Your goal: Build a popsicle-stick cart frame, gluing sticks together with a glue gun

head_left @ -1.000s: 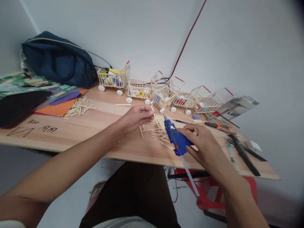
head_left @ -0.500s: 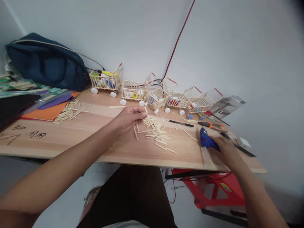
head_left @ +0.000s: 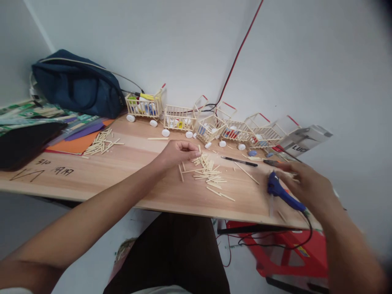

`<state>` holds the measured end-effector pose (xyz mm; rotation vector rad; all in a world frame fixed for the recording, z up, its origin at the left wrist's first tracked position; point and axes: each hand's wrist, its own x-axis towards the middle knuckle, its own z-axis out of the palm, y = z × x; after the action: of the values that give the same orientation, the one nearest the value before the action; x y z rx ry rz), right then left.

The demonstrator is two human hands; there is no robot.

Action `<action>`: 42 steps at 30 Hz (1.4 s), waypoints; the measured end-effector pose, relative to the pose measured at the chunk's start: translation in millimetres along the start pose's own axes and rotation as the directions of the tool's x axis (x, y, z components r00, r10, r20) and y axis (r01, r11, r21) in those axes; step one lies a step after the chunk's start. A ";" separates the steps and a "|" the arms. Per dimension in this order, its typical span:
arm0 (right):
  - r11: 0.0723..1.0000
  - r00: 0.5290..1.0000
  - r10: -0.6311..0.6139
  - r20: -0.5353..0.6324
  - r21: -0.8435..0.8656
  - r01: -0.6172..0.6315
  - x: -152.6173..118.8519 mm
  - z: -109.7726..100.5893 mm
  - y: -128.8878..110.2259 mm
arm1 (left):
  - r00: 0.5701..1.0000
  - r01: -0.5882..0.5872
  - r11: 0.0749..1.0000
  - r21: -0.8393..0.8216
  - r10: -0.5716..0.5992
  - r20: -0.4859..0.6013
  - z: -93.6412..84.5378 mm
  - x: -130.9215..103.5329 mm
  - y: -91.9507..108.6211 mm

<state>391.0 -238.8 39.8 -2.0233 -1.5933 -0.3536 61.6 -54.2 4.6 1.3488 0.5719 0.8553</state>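
Observation:
My left hand (head_left: 183, 154) pinches a short wooden stick (head_left: 199, 148) upright between thumb and fingertips. Below it lies a loose pile of cut sticks (head_left: 210, 173), with a few sticks joined into a small frame (head_left: 181, 172) to its left. My right hand (head_left: 309, 183) reaches over the pliers (head_left: 269, 162), thumb and forefinger apart near them; the fingers cover most of the handles. Just below that hand, a blue glue gun (head_left: 283, 192) rests on the table, its cord trailing off the front edge.
Several small stick-built carts with white or blue wheels, such as one cart (head_left: 143, 107), line the wall. A pen (head_left: 239, 161) lies mid-table. At left are a blue bag (head_left: 79, 87), orange paper (head_left: 78, 145) and another stick pile (head_left: 103, 142). A red stool (head_left: 309, 249) stands below.
My right hand has let go of the glue gun and moved up to the pliers. The left hand still holds its stick. The whole view has shifted slightly.

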 end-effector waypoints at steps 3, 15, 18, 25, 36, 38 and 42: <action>0.976 0.990 -0.111 0.092 0.198 0.091 17.6 20.1 -68.1 | 1.000 -0.022 0.999 0.026 0.022 -0.014 -2.7 0.4 -1.2; 0.930 0.828 -0.364 0.426 0.223 0.293 71.5 128.1 -152.2 | 0.983 0.137 0.991 -0.014 -0.137 -0.124 -29.2 -14.9 3.1; 0.909 0.773 -0.418 0.477 0.223 0.353 76.2 134.5 -158.0 | 0.975 0.173 0.983 -0.061 -0.180 -0.129 -30.3 -16.5 0.6; 0.895 0.753 -0.433 0.496 0.332 0.297 78.0 124.2 -158.9 | 0.968 0.185 0.980 -0.066 -0.194 -0.162 -28.8 -17.6 8.1; 0.835 0.862 -0.239 0.448 0.547 -0.053 66.3 110.9 -153.5 | 0.981 0.053 0.976 0.212 -0.012 -0.193 -15.6 -17.0 6.0; 0.821 0.869 -0.222 0.442 0.566 -0.078 64.9 111.9 -154.1 | 0.980 0.050 0.956 0.289 0.009 -0.197 -13.3 -16.2 3.5; 0.813 0.879 -0.210 0.429 0.576 -0.087 63.9 110.1 -154.5 | 0.976 0.018 0.881 0.473 0.087 -0.200 -12.4 -14.8 1.5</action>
<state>247.2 -100.9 20.1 -1.6276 -1.7656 0.6109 42.9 -58.6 2.3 1.7225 0.9766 0.9346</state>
